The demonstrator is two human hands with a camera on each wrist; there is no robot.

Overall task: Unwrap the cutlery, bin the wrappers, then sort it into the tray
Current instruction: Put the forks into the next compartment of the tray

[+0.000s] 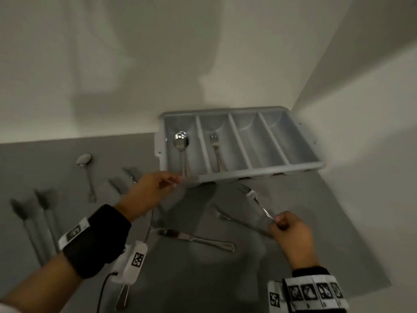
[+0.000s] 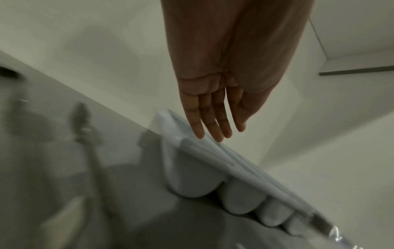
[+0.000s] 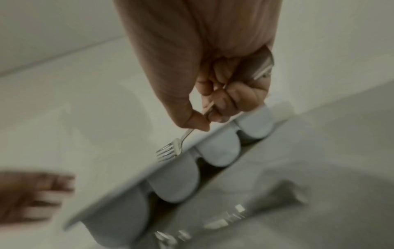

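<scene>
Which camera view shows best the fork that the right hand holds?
The right wrist view: the fork appears close and sharp, its handle gripped by the right hand, tines toward the tray. The head view shows the whole fork, but smaller and slightly blurred. The left wrist view does not show it clearly.

Left hand [image 2: 215, 107] open, fingers [image 2: 219, 124] straight and close together, tips over the near rim of the grey cutlery tray [image 2: 232, 161], contact not certain. Tray's rounded compartment undersides show along its front, standing on a grey surface against white walls. A blurred wrapped utensil [image 2: 85, 131] lies to the left.
</scene>
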